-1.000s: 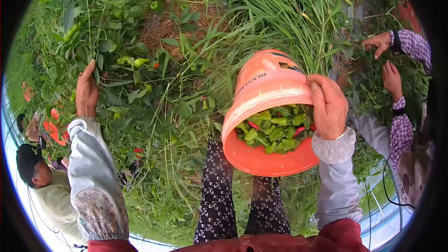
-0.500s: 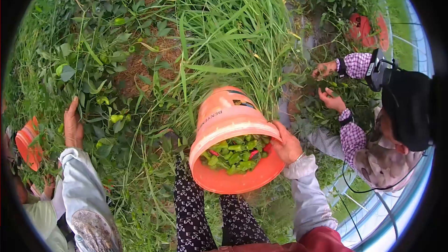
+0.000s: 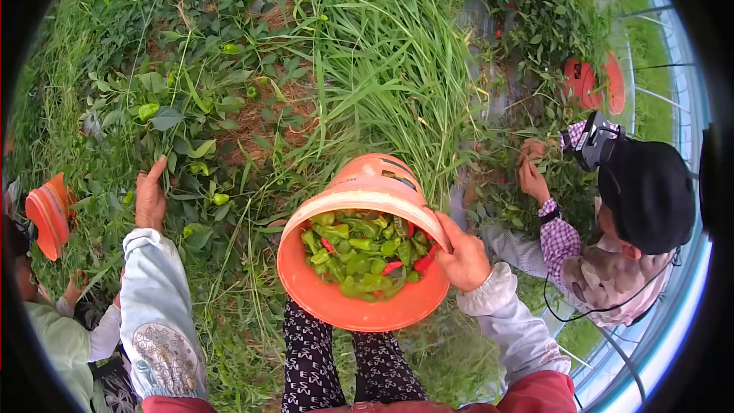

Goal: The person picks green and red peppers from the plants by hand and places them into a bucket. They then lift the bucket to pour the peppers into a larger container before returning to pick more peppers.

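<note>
An orange bucket (image 3: 363,306), its mouth tipped toward me, holds green peppers (image 3: 367,248) with a few red ones among them. My right hand (image 3: 463,256) grips the bucket's rim on the right side. Over at the left, my left hand (image 3: 151,195) is raised beside the pepper plants (image 3: 199,145), its thumb and fingers showing, with nothing visible in it. Green peppers hang among the leaves near it.
Tall grass (image 3: 382,53) runs between the rows. At the right a person in a black cap (image 3: 650,195) reaches into plants, near another orange bucket (image 3: 585,84). Another person (image 3: 65,344) is at the left edge, below an orange bucket (image 3: 50,218).
The bucket has shifted left and its mouth shows more peppers. My left hand sits a little farther right in view. The person at the right has both hands closer together.
</note>
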Action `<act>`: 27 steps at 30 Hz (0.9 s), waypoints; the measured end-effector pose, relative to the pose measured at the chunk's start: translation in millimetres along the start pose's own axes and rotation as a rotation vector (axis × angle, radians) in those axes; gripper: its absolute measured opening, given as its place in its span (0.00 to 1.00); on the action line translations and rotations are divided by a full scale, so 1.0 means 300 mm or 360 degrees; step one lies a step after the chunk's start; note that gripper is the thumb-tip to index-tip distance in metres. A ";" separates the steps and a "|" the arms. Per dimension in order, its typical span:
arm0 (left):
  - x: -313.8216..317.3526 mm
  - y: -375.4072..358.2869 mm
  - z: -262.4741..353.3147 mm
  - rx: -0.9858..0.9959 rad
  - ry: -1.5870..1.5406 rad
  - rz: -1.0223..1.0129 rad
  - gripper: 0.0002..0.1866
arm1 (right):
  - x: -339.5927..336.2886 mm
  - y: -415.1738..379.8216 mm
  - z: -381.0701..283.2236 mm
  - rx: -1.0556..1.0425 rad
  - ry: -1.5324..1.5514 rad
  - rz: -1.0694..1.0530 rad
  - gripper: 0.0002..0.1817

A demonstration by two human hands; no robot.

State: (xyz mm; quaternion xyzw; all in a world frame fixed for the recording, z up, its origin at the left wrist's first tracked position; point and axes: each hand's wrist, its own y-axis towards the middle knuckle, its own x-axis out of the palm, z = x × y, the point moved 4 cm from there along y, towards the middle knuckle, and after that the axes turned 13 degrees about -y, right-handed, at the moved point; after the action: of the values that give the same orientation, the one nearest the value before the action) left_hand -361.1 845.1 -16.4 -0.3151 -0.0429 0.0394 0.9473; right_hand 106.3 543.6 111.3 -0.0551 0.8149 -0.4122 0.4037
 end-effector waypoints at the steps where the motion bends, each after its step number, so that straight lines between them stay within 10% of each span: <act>1: 0.009 -0.007 0.004 0.0006 -0.0005 -0.0016 0.13 | -0.010 0.010 0.027 -0.0011 -0.0002 0.0001 0.36; 12: 0.032 -0.012 -0.001 -0.0053 -0.0035 -0.0083 0.14 | -0.051 0.454 0.269 -0.0015 0.1310 0.0526 0.35; 27: 0.020 -0.035 -0.046 -0.0333 -0.0380 -0.0088 0.16 | -0.172 0.673 0.346 0.0308 0.0273 0.0695 0.22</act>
State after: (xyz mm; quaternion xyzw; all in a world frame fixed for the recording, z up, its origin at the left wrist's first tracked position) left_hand -353.2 829.1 -20.8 -0.4039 -0.1677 0.0459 0.8981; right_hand 262.9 632.2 -36.5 0.1962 0.7956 -0.3945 0.4158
